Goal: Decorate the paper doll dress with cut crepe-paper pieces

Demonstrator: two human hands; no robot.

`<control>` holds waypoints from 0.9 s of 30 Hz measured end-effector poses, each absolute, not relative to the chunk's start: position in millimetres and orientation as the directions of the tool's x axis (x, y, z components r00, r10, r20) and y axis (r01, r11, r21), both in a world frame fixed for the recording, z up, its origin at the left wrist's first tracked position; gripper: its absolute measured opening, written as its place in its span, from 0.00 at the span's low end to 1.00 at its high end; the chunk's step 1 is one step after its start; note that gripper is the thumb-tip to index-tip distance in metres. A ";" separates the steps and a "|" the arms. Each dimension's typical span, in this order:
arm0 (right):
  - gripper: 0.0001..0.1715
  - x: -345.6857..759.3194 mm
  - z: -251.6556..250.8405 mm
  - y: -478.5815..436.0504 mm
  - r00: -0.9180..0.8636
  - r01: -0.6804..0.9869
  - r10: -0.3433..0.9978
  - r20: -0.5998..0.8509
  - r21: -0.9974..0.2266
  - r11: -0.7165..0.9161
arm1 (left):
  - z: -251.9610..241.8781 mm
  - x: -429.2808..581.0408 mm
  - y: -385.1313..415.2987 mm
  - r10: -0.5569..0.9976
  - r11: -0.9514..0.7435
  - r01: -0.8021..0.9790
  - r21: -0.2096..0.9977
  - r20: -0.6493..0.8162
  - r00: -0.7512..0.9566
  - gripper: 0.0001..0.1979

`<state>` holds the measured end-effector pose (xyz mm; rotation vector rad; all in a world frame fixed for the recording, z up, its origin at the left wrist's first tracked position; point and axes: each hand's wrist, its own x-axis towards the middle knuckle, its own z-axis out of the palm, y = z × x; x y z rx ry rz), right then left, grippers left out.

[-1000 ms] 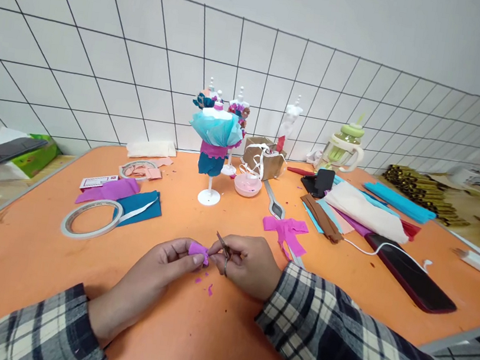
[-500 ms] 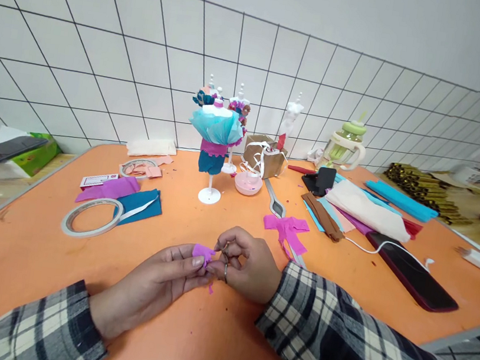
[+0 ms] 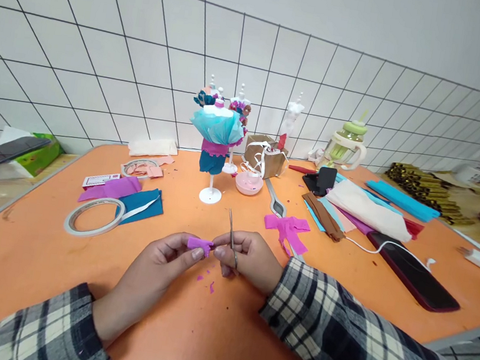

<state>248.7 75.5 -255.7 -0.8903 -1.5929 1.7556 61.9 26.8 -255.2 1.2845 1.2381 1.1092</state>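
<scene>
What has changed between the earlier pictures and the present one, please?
The slim metal tool in the right hand now points up more steeply. The left hand has uncovered some small purple paper scraps. Nothing was let go: that hand still holds the little purple paper piece. The round pink bowl stayed in place.

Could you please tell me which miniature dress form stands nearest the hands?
The turquoise-ruffled dress form, with purple at its waist and dark teal below; it stands in front, while the other dress forms stand farther back.
</scene>
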 end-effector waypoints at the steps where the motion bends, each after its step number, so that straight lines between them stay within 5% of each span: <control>1: 0.22 248.7 -256.5 76.0 -0.598 0.006 0.796 -0.094 -0.994 -0.113 | -254.8 62.0 26.5 0.997 0.016 0.090 0.996 -0.023 0.071 0.06; 11: 0.23 248.1 -257.3 76.4 -0.604 -0.004 0.795 -0.058 -0.997 -0.077 | -253.0 62.4 25.0 0.991 0.016 0.075 0.997 -0.026 0.134 0.06; 22: 0.12 244.9 -262.8 76.5 -0.523 0.000 0.851 0.046 -0.999 0.054 | -250.3 62.2 24.1 0.972 0.042 0.005 0.999 -0.042 0.230 0.14; 27: 0.07 244.2 -265.0 73.6 -0.521 0.094 0.852 0.060 -0.987 0.127 | -242.9 68.1 25.3 0.993 0.000 0.234 0.972 -0.028 0.118 0.14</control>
